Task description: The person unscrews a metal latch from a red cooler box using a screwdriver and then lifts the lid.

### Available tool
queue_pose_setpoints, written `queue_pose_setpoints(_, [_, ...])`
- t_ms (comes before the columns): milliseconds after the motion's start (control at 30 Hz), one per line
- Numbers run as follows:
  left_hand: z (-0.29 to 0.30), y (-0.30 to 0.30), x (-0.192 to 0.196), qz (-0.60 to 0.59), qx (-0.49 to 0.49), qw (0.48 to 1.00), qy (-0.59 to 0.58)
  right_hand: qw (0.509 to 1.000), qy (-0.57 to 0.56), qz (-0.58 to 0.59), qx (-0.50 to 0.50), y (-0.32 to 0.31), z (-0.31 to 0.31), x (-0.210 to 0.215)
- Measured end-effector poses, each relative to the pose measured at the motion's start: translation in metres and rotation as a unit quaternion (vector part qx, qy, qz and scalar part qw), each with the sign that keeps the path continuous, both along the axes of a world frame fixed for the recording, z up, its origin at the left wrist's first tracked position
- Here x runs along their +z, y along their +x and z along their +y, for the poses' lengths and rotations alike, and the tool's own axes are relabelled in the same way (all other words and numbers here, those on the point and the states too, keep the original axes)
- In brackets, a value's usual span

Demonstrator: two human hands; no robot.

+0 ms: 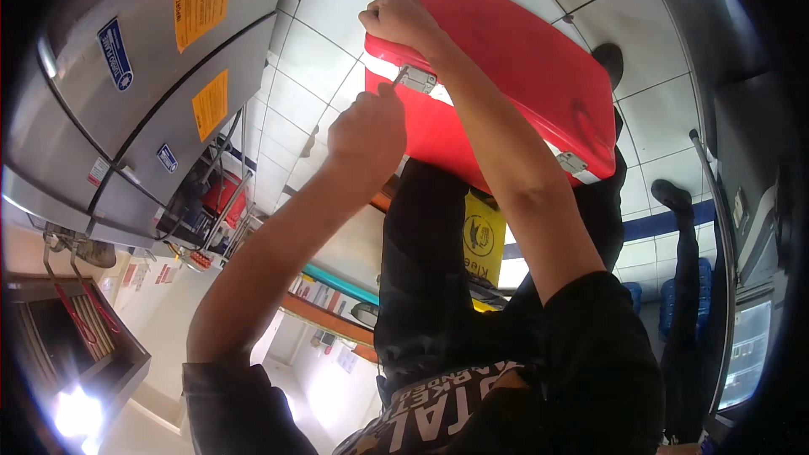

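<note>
A red hard case (pixel 514 42) with a white band and metal latches stands in front of my legs on the tiled floor. My left hand (pixel 368 131) is closed at its near left side, pinching a thin metal piece (pixel 399 77) against the left latch (pixel 417 80). Whether that piece belongs to the latch or is a separate tool, I cannot tell. Over the case's left end, my right hand (pixel 403 20) is curled into a fist; what it grips, if anything, is hidden. My right forearm crosses above the case. The right latch (pixel 571 163) has no hand on it.
Steel cabinets (pixel 160 42) with orange sheets line the left side. A wire rack (pixel 227 177) is below them. White tiles (pixel 333 0) surround the case. Another person's dark-trousered leg (pixel 685 278) is at the right, near blue bottles (pixel 668 307). A yellow printed item (pixel 484 236) shows between my legs.
</note>
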State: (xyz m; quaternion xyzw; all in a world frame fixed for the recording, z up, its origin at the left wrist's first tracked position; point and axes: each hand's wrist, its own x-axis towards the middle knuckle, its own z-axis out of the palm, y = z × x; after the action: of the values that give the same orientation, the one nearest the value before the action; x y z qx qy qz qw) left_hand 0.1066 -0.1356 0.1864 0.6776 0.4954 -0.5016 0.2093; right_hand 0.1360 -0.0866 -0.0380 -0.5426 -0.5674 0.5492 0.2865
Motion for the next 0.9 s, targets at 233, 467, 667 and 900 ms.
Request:
queue_pose_setpoints(233, [-0.012,-0.001,0.022,0.003,-0.046,0.998,0.050,0.993,-0.067,-0.015,0.098,0.003,0.009,0.010])
queue_pose_setpoints(467, [-0.042,-0.022,0.024,-0.139,0.196,0.967,0.089,0.993,-0.062,-0.030,0.096,0.003,0.010,0.018])
queue_pose_setpoints(667, [-0.057,-0.016,0.011,-0.262,0.350,0.891,0.121,0.990,-0.087,-0.016,0.108,0.008,0.011,0.027])
queue_pose_setpoints(900, [-0.058,-0.018,0.010,-0.262,0.366,0.884,0.125,0.994,-0.068,-0.019,0.084,0.007,0.008,0.026])
